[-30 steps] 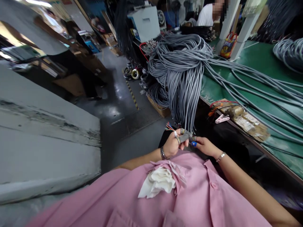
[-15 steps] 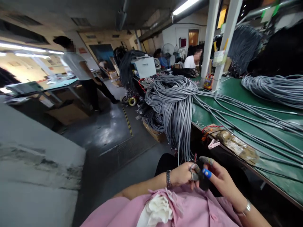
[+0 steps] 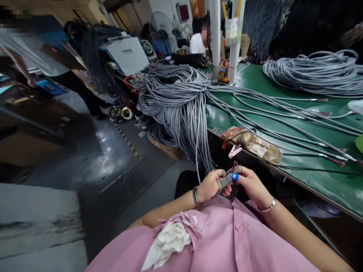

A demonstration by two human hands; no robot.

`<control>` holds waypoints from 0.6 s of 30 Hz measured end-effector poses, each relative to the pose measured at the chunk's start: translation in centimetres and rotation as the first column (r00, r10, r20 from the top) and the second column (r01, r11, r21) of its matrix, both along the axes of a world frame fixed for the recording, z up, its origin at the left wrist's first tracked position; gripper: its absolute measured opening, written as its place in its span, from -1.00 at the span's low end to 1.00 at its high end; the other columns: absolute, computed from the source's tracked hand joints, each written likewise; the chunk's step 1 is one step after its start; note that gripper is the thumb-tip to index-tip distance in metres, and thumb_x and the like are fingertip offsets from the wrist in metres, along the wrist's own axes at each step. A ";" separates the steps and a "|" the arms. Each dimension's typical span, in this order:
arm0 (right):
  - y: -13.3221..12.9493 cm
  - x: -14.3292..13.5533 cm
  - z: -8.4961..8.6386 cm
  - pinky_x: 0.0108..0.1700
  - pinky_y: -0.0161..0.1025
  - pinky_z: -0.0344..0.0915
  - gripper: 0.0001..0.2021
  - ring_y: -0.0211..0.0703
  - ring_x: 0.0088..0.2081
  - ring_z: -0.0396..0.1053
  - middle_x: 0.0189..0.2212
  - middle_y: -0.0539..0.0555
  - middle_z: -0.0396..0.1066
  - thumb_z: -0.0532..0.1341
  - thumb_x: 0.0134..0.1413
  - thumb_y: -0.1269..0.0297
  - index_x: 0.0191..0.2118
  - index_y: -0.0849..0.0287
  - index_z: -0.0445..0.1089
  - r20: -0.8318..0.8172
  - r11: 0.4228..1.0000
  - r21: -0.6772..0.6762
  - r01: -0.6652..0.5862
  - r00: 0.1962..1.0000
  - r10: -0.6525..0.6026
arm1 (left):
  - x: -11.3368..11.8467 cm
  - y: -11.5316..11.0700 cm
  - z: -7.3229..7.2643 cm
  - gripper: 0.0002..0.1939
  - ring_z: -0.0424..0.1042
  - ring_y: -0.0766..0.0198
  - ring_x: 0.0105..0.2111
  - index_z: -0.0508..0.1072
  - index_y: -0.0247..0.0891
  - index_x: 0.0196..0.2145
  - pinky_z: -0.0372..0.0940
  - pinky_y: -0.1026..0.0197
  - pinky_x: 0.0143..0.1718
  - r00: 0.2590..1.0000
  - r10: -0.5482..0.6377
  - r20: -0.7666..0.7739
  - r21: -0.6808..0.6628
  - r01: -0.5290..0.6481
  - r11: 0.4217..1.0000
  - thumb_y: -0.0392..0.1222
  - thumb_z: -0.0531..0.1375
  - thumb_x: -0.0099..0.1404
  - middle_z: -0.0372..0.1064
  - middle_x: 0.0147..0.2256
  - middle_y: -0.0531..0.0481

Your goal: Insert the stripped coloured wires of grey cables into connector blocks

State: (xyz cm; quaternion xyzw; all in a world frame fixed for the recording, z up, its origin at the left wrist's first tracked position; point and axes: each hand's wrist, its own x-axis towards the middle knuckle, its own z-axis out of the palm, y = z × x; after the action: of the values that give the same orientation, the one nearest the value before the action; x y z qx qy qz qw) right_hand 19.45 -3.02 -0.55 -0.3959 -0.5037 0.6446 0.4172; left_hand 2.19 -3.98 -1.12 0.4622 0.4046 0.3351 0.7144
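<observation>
My left hand [image 3: 214, 184], with grey finger covers and a dark bracelet, is closed on the end of a grey cable [image 3: 197, 158] in front of my chest. Thin red and dark wires [image 3: 234, 165] stick up from between my fingertips. Close against it, my right hand [image 3: 249, 183], with a blue cover on the thumb, pinches at those wires. The cable hangs from a big bundle of grey cables [image 3: 178, 87] draped over the corner of the green table [image 3: 297, 128].
A taped block [image 3: 259, 145] and a pink clip [image 3: 235, 151] lie at the table edge. Coiled cables [image 3: 312, 73] rest at the back right. A white post [image 3: 215, 34] stands behind. One person [image 3: 197, 42] sits beyond; another [image 3: 48, 56] stands at the left.
The view has shifted right and down. My right hand has closed in on my left hand, and wire ends now show between the fingertips.
</observation>
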 end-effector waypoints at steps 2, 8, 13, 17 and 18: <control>0.1 -0.5 -0.4 -0.39 -0.31 0.20 -0.84 -0.29 -0.48 0.23 -0.51 -0.03 0.35 0.30 0.01 0.19 -0.38 0.19 0.41 0.011 0.999 -0.033 0.006 1.000 -0.006 | -0.6 -0.1 -0.4 -0.59 0.34 0.39 -0.66 0.35 -0.33 -0.40 0.21 0.37 -0.65 0.998 0.001 -0.071 0.029 0.001 1.000 0.14 0.22 0.14 0.39 -0.55 0.00; 0.2 -1.3 -0.5 -0.36 -0.29 0.25 -0.77 -0.23 -0.43 0.30 -0.46 0.00 0.40 0.34 -0.06 0.15 -0.33 0.17 0.40 0.059 0.998 0.004 0.070 0.996 -0.070 | -1.0 -0.7 -1.4 -0.62 0.26 0.47 -0.71 0.32 -0.31 -0.37 0.08 0.41 -0.73 0.984 0.110 -0.140 0.096 -0.097 0.991 0.10 0.22 0.15 0.41 -0.49 0.01; 0.8 -0.7 -0.7 -0.40 -0.30 0.25 -0.77 -0.24 -0.45 0.29 -0.45 0.03 0.42 0.33 -0.04 0.12 -0.33 0.17 0.44 0.079 0.997 -0.013 0.078 0.994 -0.077 | -1.0 -0.3 -1.2 -0.62 0.17 0.50 -0.78 0.31 -0.28 -0.23 0.00 0.42 -0.77 0.989 0.121 -0.090 0.106 -0.111 0.988 0.09 0.21 0.18 0.36 -0.55 0.09; 0.7 -0.4 -1.0 -0.43 -0.32 0.23 -0.78 -0.27 -0.47 0.29 -0.47 0.00 0.41 0.35 -0.06 0.14 -0.35 0.18 0.44 0.034 0.995 -0.089 0.052 0.998 -0.049 | -0.9 -0.1 -1.2 -0.68 0.28 0.46 -0.69 0.38 -0.32 -0.35 0.15 0.41 -0.67 0.988 0.079 -0.133 0.147 -0.059 0.987 0.01 0.27 0.14 0.34 -0.56 0.06; 0.7 -0.5 -1.1 -0.43 -0.32 0.23 -0.78 -0.27 -0.48 0.30 -0.49 -0.01 0.40 0.36 -0.07 0.14 -0.37 0.18 0.42 0.029 0.994 -0.105 0.031 0.999 -0.028 | -0.9 0.0 -1.2 -0.69 0.33 0.43 -0.65 0.39 -0.33 -0.37 0.21 0.39 -0.62 0.990 0.043 -0.137 0.142 -0.024 0.990 0.00 0.27 0.13 0.36 -0.53 0.03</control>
State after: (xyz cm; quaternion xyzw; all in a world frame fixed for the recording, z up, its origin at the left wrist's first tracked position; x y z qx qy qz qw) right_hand 18.93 -2.35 -1.61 -0.4334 -0.4688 0.6586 0.3984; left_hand 1.25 -4.00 -2.32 0.5266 0.4367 0.3416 0.6445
